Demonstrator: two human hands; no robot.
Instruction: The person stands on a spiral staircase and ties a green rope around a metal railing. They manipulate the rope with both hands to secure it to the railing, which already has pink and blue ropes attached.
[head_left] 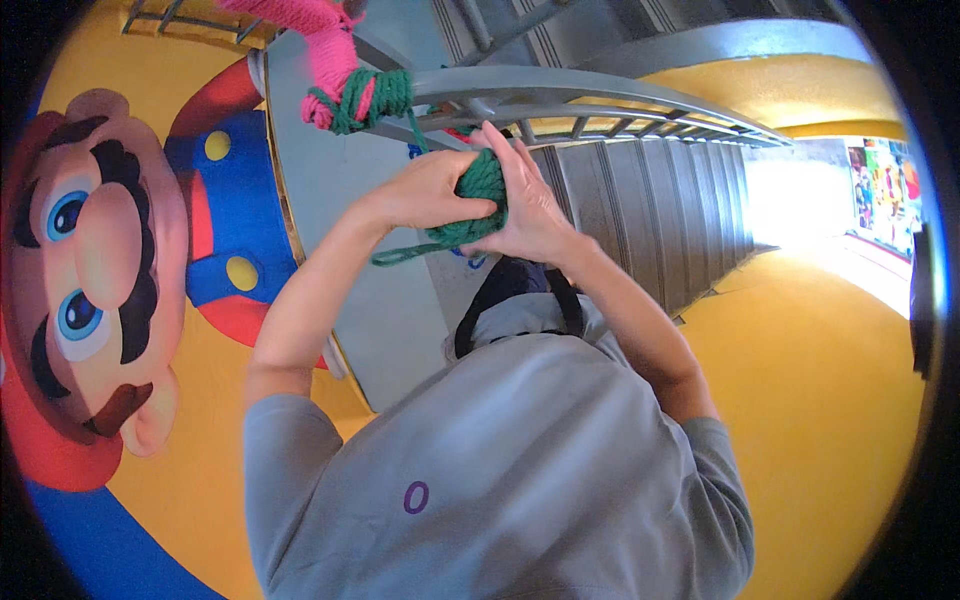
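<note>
A ball of dark green yarn point(482, 190) is between my two hands, in front of my body. My left hand point(425, 192) grips it from the left, thumb across its front. On the other side, my right hand point(532, 208) cups it with the fingers pointing up. A loop of green strand point(398, 256) hangs out below my left hand. Another strand runs up to green yarn wound round the grey metal handrail point(600, 88). Beside that winding, pink yarn point(330, 55) covers the rail, and some pink shows among the green turns.
Grey ridged stairs point(640, 215) descend on the right behind the railing, towards a bright opening point(800, 195). A yellow wall point(820, 400) stands at the right. At the left, a mural point(230, 200) shows a large cartoon figure in blue overalls.
</note>
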